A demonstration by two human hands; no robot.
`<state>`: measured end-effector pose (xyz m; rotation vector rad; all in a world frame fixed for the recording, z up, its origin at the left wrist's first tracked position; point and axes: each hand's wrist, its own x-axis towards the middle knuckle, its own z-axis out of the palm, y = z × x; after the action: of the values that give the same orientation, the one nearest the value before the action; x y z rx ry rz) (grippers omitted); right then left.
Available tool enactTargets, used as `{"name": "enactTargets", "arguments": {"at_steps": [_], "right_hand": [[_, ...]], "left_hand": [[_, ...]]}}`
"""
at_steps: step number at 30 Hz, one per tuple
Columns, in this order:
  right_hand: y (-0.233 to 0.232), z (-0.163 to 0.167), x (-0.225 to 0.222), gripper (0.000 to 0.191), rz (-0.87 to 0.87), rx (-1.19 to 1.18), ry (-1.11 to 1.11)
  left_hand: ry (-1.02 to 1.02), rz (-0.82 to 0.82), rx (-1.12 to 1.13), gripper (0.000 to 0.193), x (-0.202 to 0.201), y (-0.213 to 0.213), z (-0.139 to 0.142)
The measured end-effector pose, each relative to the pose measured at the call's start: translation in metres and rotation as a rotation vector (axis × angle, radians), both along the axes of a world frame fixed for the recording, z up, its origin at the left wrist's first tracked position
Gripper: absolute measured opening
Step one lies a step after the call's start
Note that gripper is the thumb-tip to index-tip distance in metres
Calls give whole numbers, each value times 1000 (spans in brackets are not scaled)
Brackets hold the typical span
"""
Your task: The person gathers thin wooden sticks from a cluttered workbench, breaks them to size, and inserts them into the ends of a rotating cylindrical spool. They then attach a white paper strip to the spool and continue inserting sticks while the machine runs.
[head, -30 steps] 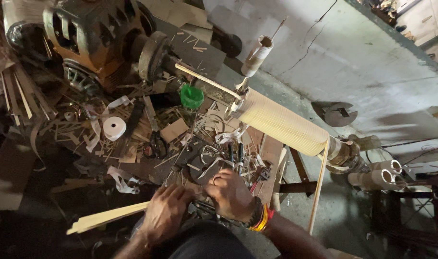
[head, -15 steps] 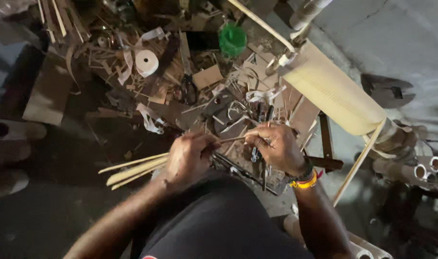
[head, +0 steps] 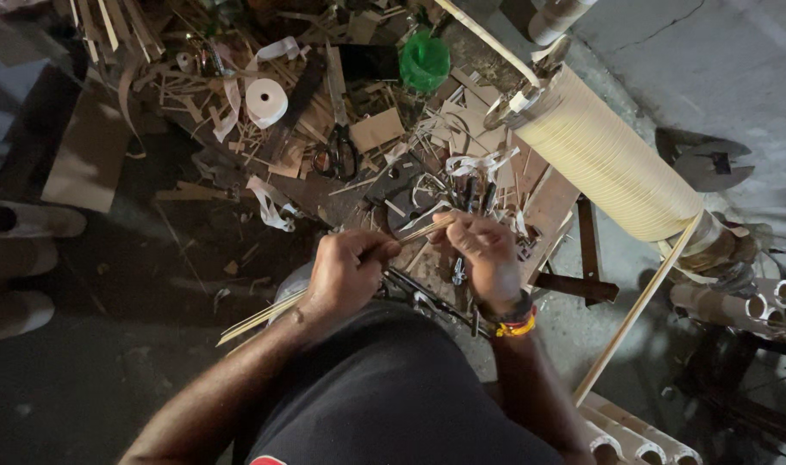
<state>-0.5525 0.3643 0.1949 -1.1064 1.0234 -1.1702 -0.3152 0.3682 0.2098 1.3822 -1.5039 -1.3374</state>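
Left hand [head: 345,274] fingers grip the strip bundle [head: 264,317]; right hand [head: 486,251] fingers pinch its tip. Keep strips level and aligned above the counter [head: 548,207].

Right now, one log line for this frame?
left hand: shut on thin wooden strips | right hand: pinching strips' far end | ahead: scissors, white tape roll, cream ribbed spool
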Motion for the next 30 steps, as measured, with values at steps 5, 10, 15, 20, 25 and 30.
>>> {"name": "enactTargets", "arguments": {"at_steps": [5, 10, 15, 20, 25, 30], "right_hand": [[6, -20, 7, 19, -98, -105, 272], [9, -20, 14, 26, -202, -71, 207], [7, -16, 19, 24, -172, -10, -95], [9, -13, 22, 18, -222, 3, -74], [12, -11, 28, 17, -309, 14, -170], [9, -9, 30, 17, -268, 7, -222]], "left_hand": [[12, 2, -96, 18, -1, 0, -3], [-24, -3, -269, 5, 0, 1, -3], [-43, -5, -381, 11, -1, 1, 1], [-13, 6, -327, 13, -4, 0, 8], [-43, -28, -476, 29, -8, -1, 13], [-23, -20, -360, 20, -16, -4, 15]]}}
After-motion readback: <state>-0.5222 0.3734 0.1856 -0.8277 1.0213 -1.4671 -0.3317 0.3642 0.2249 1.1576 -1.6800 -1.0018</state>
